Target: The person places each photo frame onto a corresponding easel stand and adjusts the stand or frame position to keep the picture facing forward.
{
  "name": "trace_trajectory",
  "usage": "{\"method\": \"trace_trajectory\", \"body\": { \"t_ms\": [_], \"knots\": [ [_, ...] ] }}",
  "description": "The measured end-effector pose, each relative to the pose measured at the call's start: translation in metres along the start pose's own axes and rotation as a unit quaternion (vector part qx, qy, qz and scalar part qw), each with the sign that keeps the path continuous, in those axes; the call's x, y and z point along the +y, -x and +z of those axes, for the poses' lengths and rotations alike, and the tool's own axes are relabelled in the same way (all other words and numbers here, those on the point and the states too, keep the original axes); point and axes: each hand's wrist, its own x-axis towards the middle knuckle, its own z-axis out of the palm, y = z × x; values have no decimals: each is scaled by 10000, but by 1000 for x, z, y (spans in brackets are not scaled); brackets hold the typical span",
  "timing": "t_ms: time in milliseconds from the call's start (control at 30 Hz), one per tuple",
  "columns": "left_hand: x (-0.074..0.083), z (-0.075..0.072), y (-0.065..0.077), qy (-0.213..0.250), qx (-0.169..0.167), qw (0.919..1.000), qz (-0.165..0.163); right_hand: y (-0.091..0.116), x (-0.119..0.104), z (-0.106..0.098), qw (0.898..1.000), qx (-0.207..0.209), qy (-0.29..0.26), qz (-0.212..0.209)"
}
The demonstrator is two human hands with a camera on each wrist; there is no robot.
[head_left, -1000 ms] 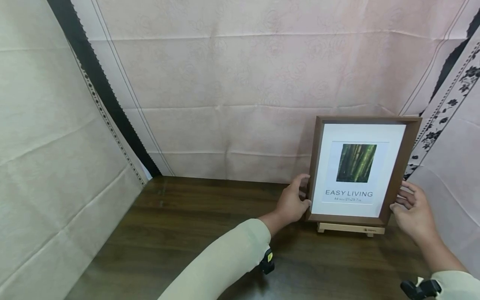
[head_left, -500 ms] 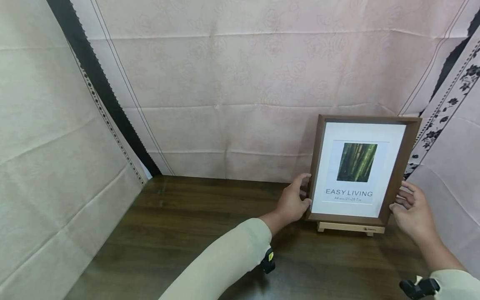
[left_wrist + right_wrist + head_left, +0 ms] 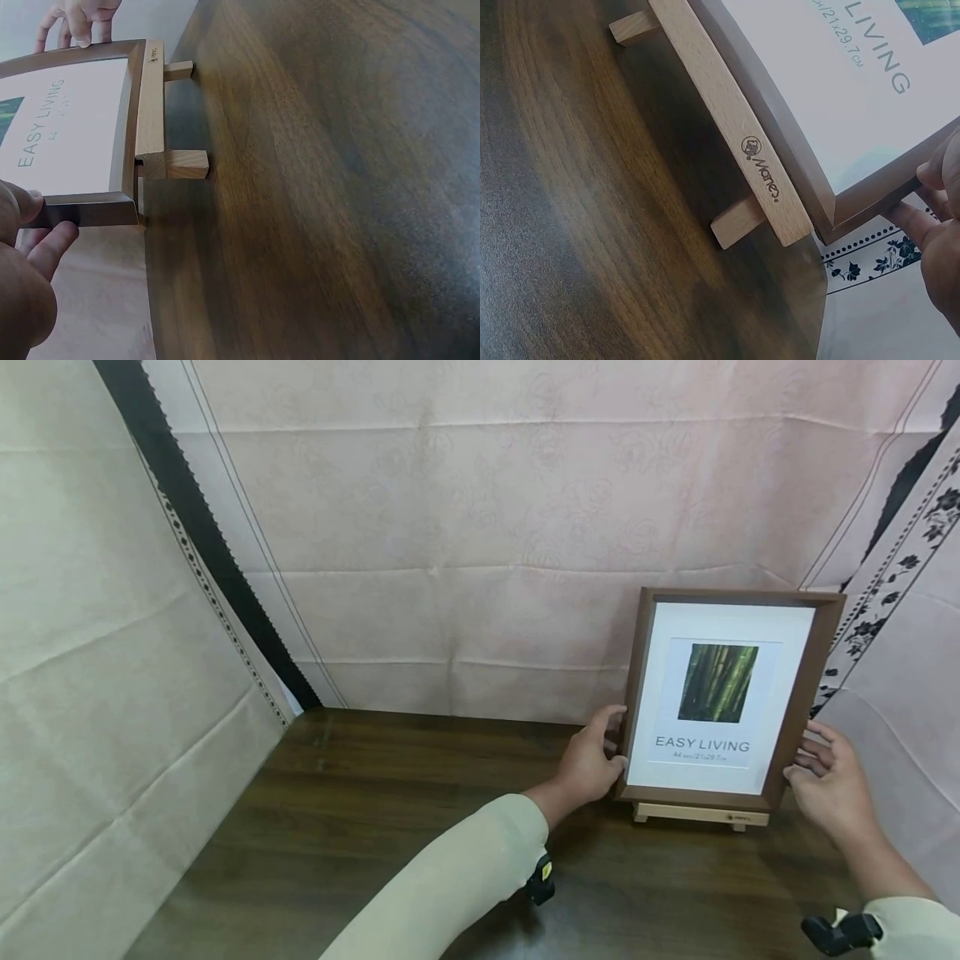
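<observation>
A brown picture frame (image 3: 637, 693) with a white mat, a bamboo picture and the words "EASY LIVING" stands upright, leaning slightly back, at the right of the table. Its lower edge sits on the front ledge of a small light wooden easel (image 3: 701, 814), whose two front feet show in both wrist views. My left hand (image 3: 588, 764) grips the frame's left side, thumb at the front edge and a finger along the outer side (image 3: 54, 251). On the opposite side my right hand (image 3: 832, 781) holds the edge between thumb and fingers (image 3: 915, 221). The easel's back is hidden by the frame.
The dark wooden table (image 3: 390, 793) extends to the left and front of the easel. A pale cloth (image 3: 450, 527) hangs behind it, with another cloth (image 3: 97, 693) at the left and a flower-bordered one (image 3: 900, 760) close by my right hand.
The frame's upper left corner has shifted slightly to the right in the head view. Both hands keep their hold on its sides and have hardly moved.
</observation>
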Motion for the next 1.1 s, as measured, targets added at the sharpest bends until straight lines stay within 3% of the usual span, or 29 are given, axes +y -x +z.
{"method": "trace_trajectory", "body": {
  "t_ms": [833, 933, 1100],
  "knots": [
    [-7, 3, -3, 7, -16, 10000, -10, -3, 5, 2, 9998, -138, 114, 35],
    [-8, 3, -3, 21, -84, 10000, -3, -3, 7, 0, 9983, -434, 357, 180],
    [-13, 4, 1, 135, -374, 9989, -260, 2, 17, -3, 9863, -1357, 823, 447]
  ]
}}
